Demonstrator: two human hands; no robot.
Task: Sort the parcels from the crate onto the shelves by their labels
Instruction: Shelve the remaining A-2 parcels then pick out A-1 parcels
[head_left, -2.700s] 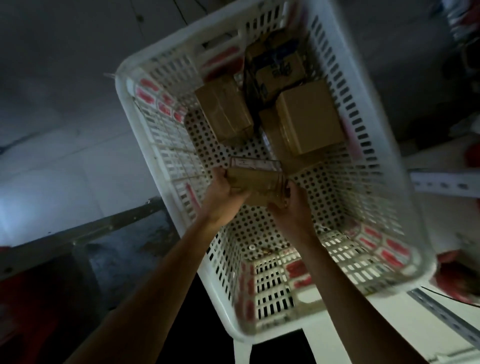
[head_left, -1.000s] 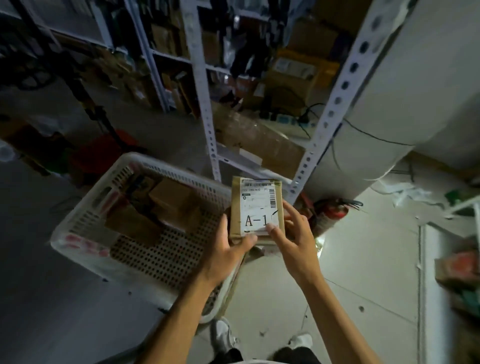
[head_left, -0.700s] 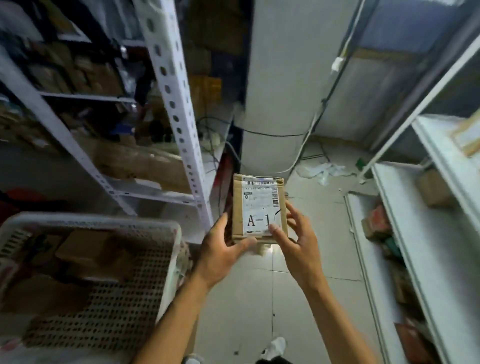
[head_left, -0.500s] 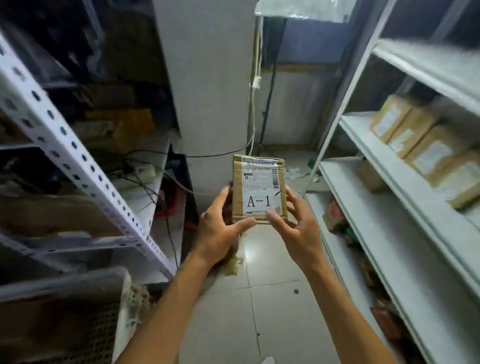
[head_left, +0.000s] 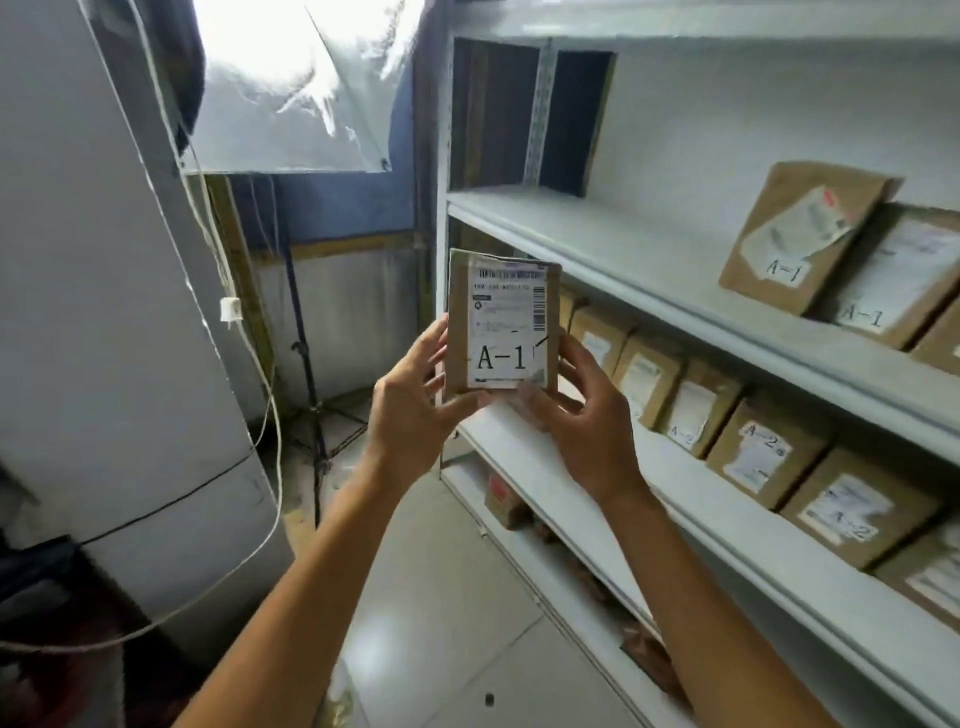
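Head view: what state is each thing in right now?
Parcel: held upright in the air by both hands, label A-1 facing the camera.
Left hand: grips its left edge.
Right hand: grips its right edge.
A-1 parcels: leaning on the upper shelf.
A-2 parcels: lined up on the shelf below.

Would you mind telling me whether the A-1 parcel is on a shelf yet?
Not yet: the parcel is held upright by both hands before the shelves.
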